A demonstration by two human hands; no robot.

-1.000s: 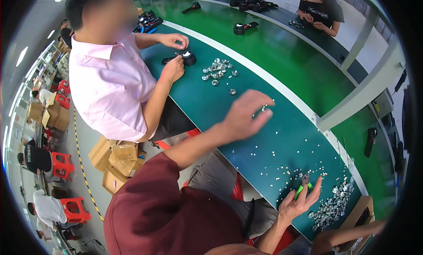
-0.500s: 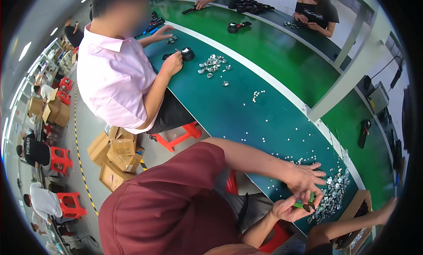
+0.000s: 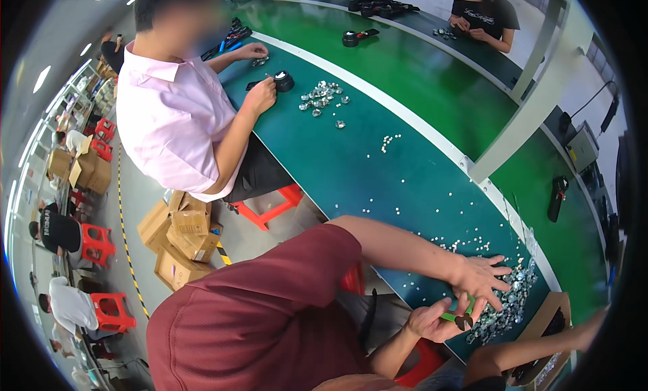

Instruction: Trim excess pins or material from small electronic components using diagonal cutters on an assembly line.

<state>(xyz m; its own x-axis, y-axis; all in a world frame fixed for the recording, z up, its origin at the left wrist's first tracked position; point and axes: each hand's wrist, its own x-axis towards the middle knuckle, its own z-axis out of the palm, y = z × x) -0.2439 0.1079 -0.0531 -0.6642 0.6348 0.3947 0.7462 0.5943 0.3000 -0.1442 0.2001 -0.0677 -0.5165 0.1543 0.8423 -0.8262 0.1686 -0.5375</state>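
Note:
My left hand (image 3: 476, 277) lies over the edge of a pile of shiny silver pieces (image 3: 509, 306), its fingers spread and pressing on nothing I can make out. Below it, my right hand (image 3: 428, 321) is closed around small green-handled nippers (image 3: 464, 321) with dark jaws pointing away from the palm. The nippers are just short of the pile. Small white bits (image 3: 480, 244) lie scattered on the dark green table (image 3: 432, 175) beyond my left forearm. The nippers' handles are partly hidden by my fingers.
To my left, a person in a pink shirt (image 3: 169, 114) works beside a black round part (image 3: 283, 81) and silver pieces (image 3: 318, 100). At right, another person's forearm (image 3: 540, 344) crosses an open cardboard box (image 3: 553, 310). A white post (image 3: 526, 107) rises from the table's far edge.
My left fingers have spread and come away from the nippers. The nippers and my right hand have shifted slightly left. The pink-shirted person's far hand has lowered toward the silver pieces.

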